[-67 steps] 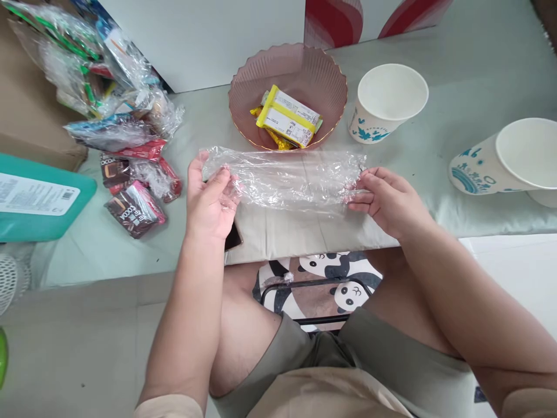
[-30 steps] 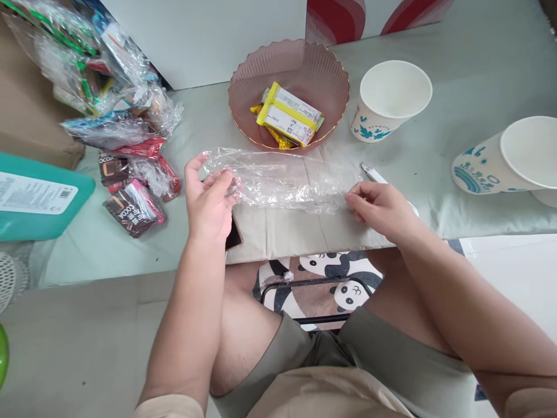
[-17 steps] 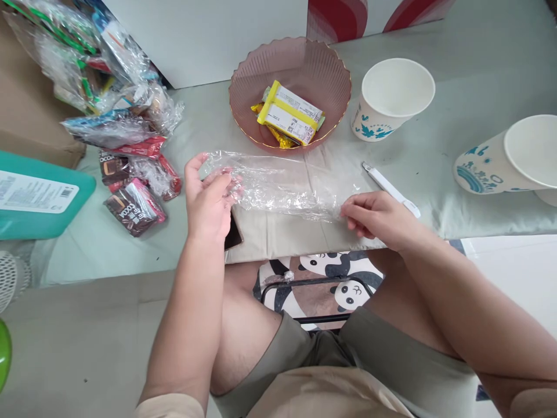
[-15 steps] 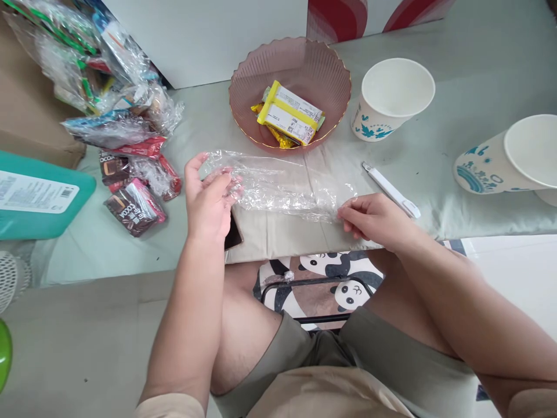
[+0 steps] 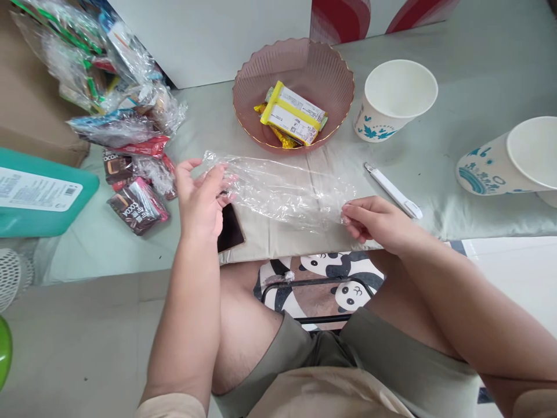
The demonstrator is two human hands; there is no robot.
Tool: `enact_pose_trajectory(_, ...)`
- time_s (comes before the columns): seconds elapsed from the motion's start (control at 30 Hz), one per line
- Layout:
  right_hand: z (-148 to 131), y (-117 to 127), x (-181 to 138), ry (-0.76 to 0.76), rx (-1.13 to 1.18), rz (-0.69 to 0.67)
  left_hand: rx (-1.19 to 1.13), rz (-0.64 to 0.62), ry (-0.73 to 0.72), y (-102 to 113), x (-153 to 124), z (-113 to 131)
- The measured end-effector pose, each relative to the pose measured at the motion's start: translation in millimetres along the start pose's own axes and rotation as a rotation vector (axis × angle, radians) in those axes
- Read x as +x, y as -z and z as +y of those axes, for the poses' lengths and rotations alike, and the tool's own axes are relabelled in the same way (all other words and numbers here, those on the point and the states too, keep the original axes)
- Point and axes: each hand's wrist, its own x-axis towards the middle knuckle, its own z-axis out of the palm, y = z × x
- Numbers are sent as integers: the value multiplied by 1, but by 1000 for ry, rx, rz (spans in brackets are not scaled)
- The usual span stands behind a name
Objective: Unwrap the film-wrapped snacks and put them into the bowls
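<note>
A clear plastic bag (image 5: 282,194) is stretched sideways between my hands, above the cloth-covered table. My left hand (image 5: 200,197) holds its left end, the thumb over the film and some fingers showing through it. At the other end, my right hand (image 5: 372,222) pinches the film between thumb and fingertips. Beneath the left hand lies a dark phone (image 5: 231,227), partly covered by that hand. A white utility knife (image 5: 394,190) rests just beyond the right hand. Behind the bag stands a pink ribbed bowl (image 5: 246,87) with yellow-and-white wrapped snacks (image 5: 292,113) in it.
Two paper cups stand at the right, one upright (image 5: 391,98) and one leaning in view (image 5: 487,168). Crumpled wrappers (image 5: 126,98) and cocoa snack packs (image 5: 138,206) fill the left, beside a teal bottle (image 5: 82,186). A white box (image 5: 217,40) stands behind the bowl.
My left hand has moved slightly left, drawing the bag's left end along and uncovering more of the phone. My right hand keeps its pinch, barely shifted. The view has shifted a little.
</note>
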Motion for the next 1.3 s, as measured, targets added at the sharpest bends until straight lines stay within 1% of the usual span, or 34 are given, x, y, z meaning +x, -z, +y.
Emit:
enact_pose_trajectory(0.07, -1, -4, -2, -13, 161, -41, -15, -17, 65, -3, -2, 2)
enact_pose_trajectory(0.1, -2, -7, -3, -21, 195, -46, -16, -18, 92, -4, -2, 2)
enact_pose_trajectory(0.13, -2, -10, -4, -32, 190, -50, -17, -14, 109, -5, -1, 3)
enact_pose_trajectory(0.17, -2, -14, -5, -48, 138, -56, -18, -2, 112, -6, -1, 3)
enact_pose_trajectory(0.2, -2, -17, -6, -68, 36, -63, -20, 12, 104, -6, 0, 3)
enact_pose_trajectory(0.27, -1, -19, -8, -94, -280, -72, -23, 31, 68, -5, 1, 4)
enact_pose_trajectory(0.33, -2, -13, -12, -84, -570, -92, -20, 16, 45, -4, 1, 4)
enact_pose_trajectory(0.37, -3, -7, -15, -66, -634, -114, -24, -5, 37, -3, 1, 5)
enact_pose_trajectory(0.4, -5, 2, -18, -38, -629, -138, -32, -38, 33, -3, 1, 5)
enact_pose_trajectory(0.43, -7, 12, -20, -1, -560, -153, -43, -79, 28, -3, 0, 6)
enact_pose_trajectory(0.47, -9, 23, -22, 62, -438, -131, -58, -125, 26, -2, -1, 6)
enact_pose_trajectory(0.5, -11, 32, -22, 142, -283, -74, -75, -167, 25, -3, -2, 7)
enact_pose_trajectory(0.57, -12, 46, -18, 311, 64, 84, -112, -238, 30, -4, -5, 8)
enact_pose_trajectory(0.6, -11, 48, -13, 381, 219, 136, -131, -268, 39, -6, -6, 9)
enact_pose_trajectory(0.63, -9, 46, -8, 430, 346, 151, -150, -296, 51, -8, -8, 9)
enact_pose_trajectory(0.67, -7, 41, -2, 458, 438, 125, -161, -332, 72, -10, -10, 9)
enact_pose_trajectory(0.7, -5, 33, 4, 465, 491, 65, -162, -376, 100, -12, -11, 8)
enact_pose_trajectory(0.8, 0, 2, 15, 395, 545, -207, -107, -531, 179, -20, -15, 2)
enact_pose_trajectory(0.9, -1, -24, 14, 231, 503, -417, -8, -637, 172, -26, -16, -7)
enact_pose_trajectory(0.97, -4, -33, 10, 121, 452, -505, 51, -651, 132, -28, -14, -12)
enact_pose_trajectory(1.03, -5, -37, 6, 41, 400, -566, 86, -620, 69, -28, -9, -16)
enact_pose_trajectory(1.1, -5, -40, 3, 16, 363, -575, 88, -560, 11, -26, -3, -19)
enact_pose_trajectory(1.17, -3, -41, 3, 46, 335, -513, 38, -511, -32, -25, 0, -20)
enact_pose_trajectory(1.23, -1, -40, 4, 115, 333, -377, -44, -488, -33, -25, -3, -21)
enact_pose_trajectory(1.3, 2, -37, 7, 190, 375, -215, -122, -483, 29, -27, -13, -23)
